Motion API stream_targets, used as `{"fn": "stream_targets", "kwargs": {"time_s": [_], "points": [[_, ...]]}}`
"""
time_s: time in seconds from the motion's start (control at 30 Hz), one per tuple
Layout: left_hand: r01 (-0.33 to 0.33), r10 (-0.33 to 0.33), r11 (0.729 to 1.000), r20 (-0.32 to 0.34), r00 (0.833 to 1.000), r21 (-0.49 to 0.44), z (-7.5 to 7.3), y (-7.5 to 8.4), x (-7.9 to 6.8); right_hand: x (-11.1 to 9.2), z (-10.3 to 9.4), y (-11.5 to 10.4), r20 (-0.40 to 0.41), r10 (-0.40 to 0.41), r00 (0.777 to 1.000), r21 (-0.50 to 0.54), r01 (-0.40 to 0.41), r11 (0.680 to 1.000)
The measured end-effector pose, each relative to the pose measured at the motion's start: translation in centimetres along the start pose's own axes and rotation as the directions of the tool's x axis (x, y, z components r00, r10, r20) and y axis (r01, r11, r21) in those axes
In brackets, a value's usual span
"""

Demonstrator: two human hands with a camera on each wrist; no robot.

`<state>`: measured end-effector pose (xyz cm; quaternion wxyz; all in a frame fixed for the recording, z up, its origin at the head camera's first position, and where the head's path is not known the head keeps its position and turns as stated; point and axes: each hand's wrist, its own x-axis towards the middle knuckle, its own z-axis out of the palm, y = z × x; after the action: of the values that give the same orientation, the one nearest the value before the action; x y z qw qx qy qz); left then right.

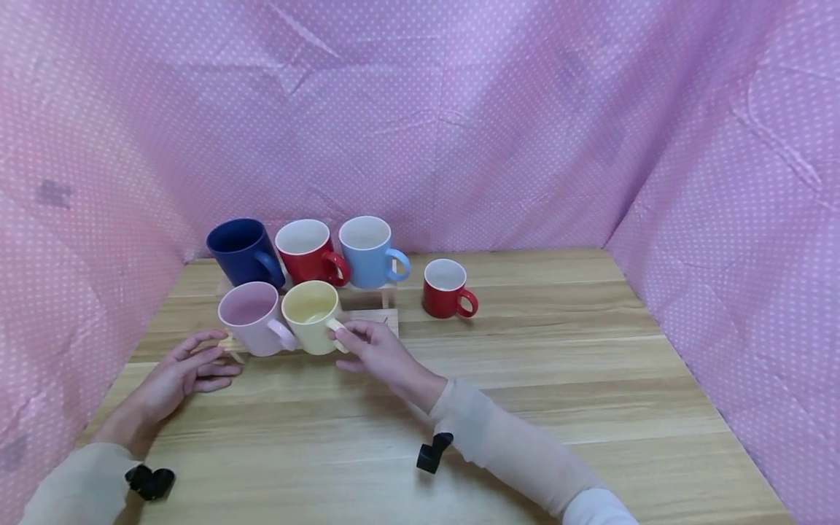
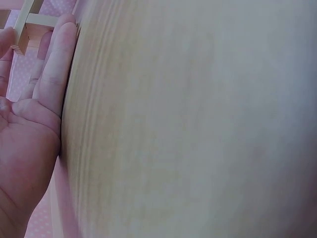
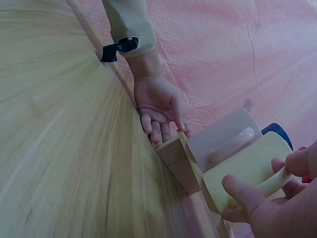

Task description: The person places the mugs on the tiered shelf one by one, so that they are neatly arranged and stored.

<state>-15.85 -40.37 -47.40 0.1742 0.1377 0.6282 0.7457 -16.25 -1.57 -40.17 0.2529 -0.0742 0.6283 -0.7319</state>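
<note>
On the lower tier of a two-tier wooden rack (image 1: 380, 316), a pale yellow mug (image 1: 305, 321) leans back beside a pale pink mug (image 1: 252, 324). My right hand (image 1: 383, 357) pinches the yellow mug's handle between thumb and fingers, which the right wrist view shows close up. At the rack's left end, my left hand (image 1: 187, 372) lies low by the tabletop, its fingers extended and its fingertips against the rack's front corner. The left wrist view shows the wooden end of the rack (image 2: 42, 21) between the thumb and the long fingers.
The upper tier holds a dark blue mug (image 1: 244, 255), a red mug (image 1: 305, 255) and a light blue mug (image 1: 367, 255). To the right of the rack, a smaller red mug (image 1: 443, 295) stands upright on the wooden table (image 1: 558, 364). Pink dotted cloth (image 1: 446, 146) hangs around the table.
</note>
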Motion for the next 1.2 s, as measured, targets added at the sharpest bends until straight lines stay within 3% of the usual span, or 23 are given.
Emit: {"fn": "stream_targets", "kwargs": {"time_s": [0.53, 0.8, 0.97, 1.07, 1.13, 1.2], "points": [[-0.006, 0.006, 1.000, -0.002, 1.000, -0.013, -0.1, -0.4, -0.1, -0.4, -1.4, 0.3, 0.009, -0.024, 1.000, -0.016, 0.025, 1.000], [-0.019, 0.019, 1.000, 0.003, 1.000, 0.007, -0.2, -0.3, 0.0, -2.2, -4.7, -1.9, 0.070, -0.141, 0.988, -0.185, 0.151, 0.971], [-0.018, 0.018, 1.000, 0.005, 1.000, 0.001, 0.0, -0.2, -0.1, -3.9, -7.7, -3.8, 0.093, -0.227, 0.969, -0.224, 0.243, 0.944], [-0.005, 0.005, 1.000, 0.005, 1.000, 0.004, 0.0, -0.1, -0.1, -4.7, -9.9, -4.9, 0.048, -0.303, 0.952, -0.217, 0.307, 0.927], [0.004, -0.004, 1.000, -0.002, 1.000, -0.004, 0.1, -0.1, -0.2, -5.2, -11.4, -5.5, 0.002, -0.367, 0.930, -0.220, 0.358, 0.907], [0.009, -0.009, 1.000, -0.008, 1.000, -0.015, 0.1, 0.0, -0.2, -5.4, -12.8, -5.9, -0.058, -0.441, 0.896, -0.254, 0.414, 0.874]]}}
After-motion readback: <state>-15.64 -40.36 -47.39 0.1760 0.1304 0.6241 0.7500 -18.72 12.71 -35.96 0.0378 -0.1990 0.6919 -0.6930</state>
